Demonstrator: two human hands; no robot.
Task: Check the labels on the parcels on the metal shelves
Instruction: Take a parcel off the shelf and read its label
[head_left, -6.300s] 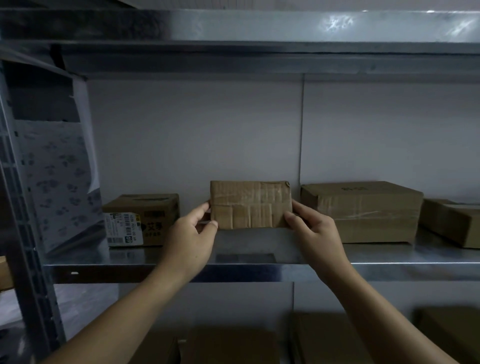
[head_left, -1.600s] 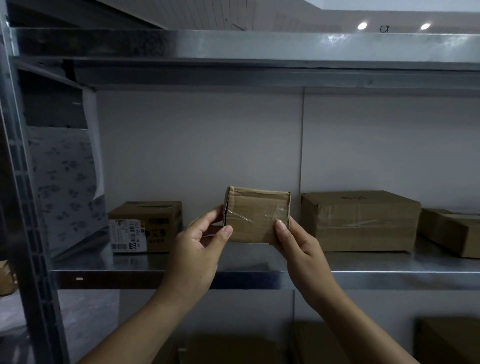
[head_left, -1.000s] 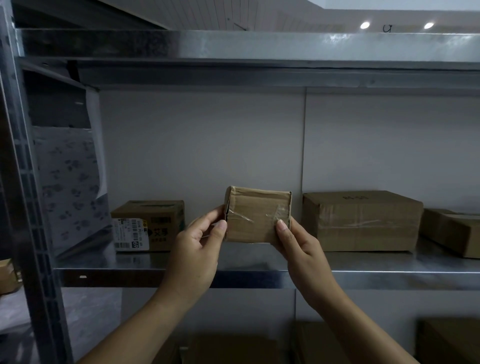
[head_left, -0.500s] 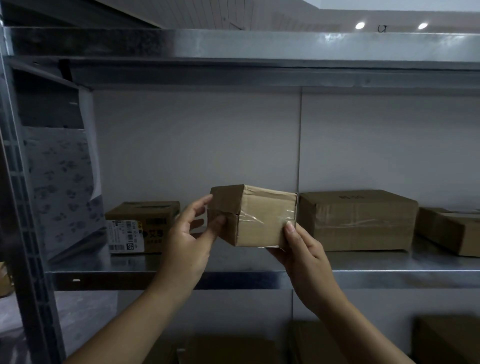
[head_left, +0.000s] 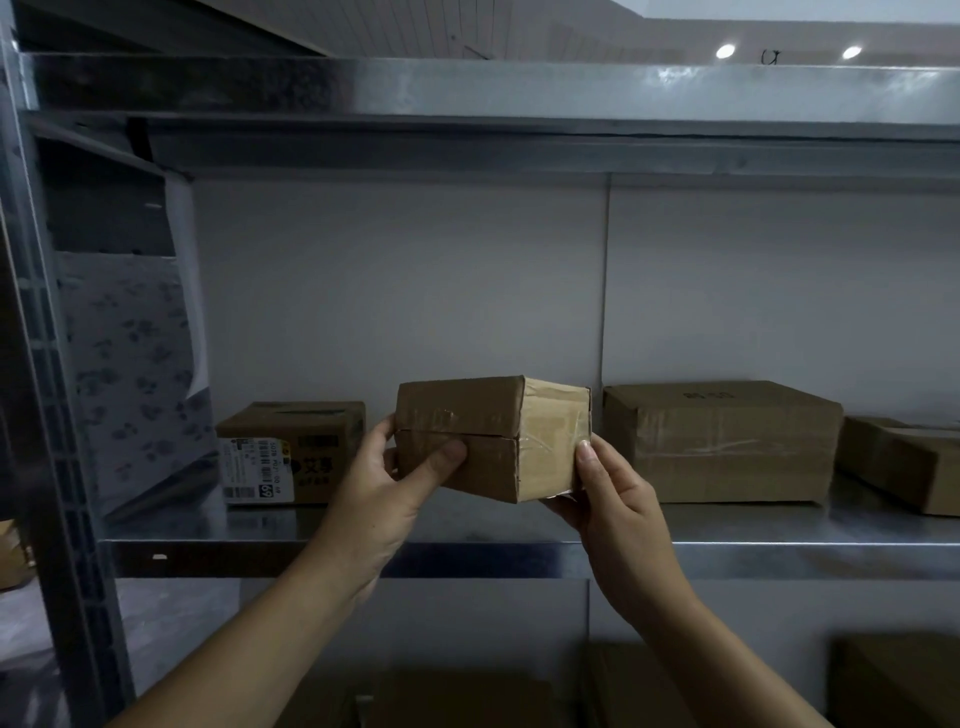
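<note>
The scene is dim and greyish. Two small ceiling lights (head_left: 725, 51) glow at the top right, and the front edge of the upper shelf (head_left: 675, 85) catches a soft sheen from them. Underneath it lies deep shadow. The lower boxes (head_left: 467, 699) are nearly black and slightly blurred. The left upright (head_left: 47, 415) bows from wide-angle distortion.

I've got a small brown taped parcel (head_left: 491, 439) lifted off the metal shelf (head_left: 519, 558), one corner toward me. No label on either visible face; the labelled box (head_left: 291, 452) sits left.
</note>
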